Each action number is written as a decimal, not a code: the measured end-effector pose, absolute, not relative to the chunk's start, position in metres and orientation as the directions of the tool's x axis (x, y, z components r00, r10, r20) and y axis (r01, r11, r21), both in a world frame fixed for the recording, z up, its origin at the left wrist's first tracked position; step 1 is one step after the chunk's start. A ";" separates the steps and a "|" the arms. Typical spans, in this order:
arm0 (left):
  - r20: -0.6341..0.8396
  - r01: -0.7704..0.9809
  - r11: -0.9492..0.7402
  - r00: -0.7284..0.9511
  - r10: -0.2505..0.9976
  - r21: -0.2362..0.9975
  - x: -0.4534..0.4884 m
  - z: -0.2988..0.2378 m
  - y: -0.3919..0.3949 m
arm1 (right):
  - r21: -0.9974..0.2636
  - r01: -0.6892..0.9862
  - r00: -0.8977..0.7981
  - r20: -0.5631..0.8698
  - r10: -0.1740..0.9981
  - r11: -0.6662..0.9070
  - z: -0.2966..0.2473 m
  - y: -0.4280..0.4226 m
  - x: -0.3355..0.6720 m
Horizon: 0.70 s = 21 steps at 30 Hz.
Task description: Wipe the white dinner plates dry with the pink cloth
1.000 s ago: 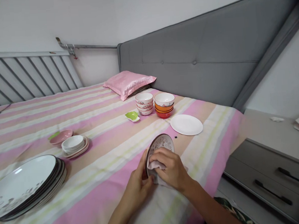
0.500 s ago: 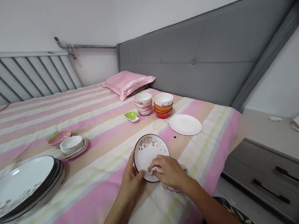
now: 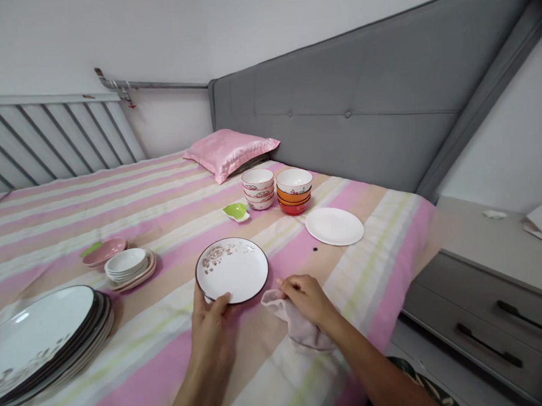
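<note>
My left hand (image 3: 211,320) grips the near rim of a small white plate (image 3: 233,269) with a dark rim and a brown flower pattern, holding it nearly level just above the striped bedsheet (image 3: 171,221). My right hand (image 3: 307,297) is closed on a pale pink cloth (image 3: 301,328) that lies on the sheet just right of the plate. The cloth no longer touches the plate.
A stack of large dark-rimmed plates (image 3: 41,342) sits at near left. Small white and pink dishes (image 3: 127,266) lie behind it. Two bowl stacks (image 3: 277,190), a green dish (image 3: 236,212) and a white plate (image 3: 334,226) stand farther back. A grey nightstand (image 3: 491,281) is at right.
The small plate went from upright, being wiped with the cloth, to flat and moved left in my left hand. My right hand drew the cloth off it onto the sheet.
</note>
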<state>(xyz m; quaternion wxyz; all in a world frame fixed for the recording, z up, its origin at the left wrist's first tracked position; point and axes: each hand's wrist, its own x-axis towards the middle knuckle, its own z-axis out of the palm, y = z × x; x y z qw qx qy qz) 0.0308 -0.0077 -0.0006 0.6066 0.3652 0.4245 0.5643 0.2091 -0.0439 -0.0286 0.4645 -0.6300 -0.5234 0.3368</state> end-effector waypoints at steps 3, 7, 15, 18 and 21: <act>-0.044 -0.392 0.057 0.042 0.998 0.918 0.032 0.001 -0.010 | -0.973 0.231 0.213 0.038 0.976 -0.013 -0.032 -0.042 0.207; -0.074 -0.390 0.118 0.125 0.989 0.913 0.043 0.008 -0.021 | -0.997 0.041 0.191 -0.058 0.980 -0.067 -0.031 -0.041 0.207; -0.084 -0.328 0.151 0.210 0.974 0.933 0.051 0.018 -0.032 | -0.958 -0.207 0.148 -0.231 0.962 -0.199 -0.018 -0.045 0.210; -0.097 -0.272 0.174 0.273 0.957 0.946 0.046 0.016 -0.029 | -0.934 -0.287 0.185 -0.273 0.944 -0.214 -0.017 -0.044 0.213; -0.136 -0.200 0.198 0.285 0.949 0.960 0.043 0.013 -0.028 | -0.918 -0.348 0.267 -0.290 0.919 -0.189 -0.018 -0.041 0.221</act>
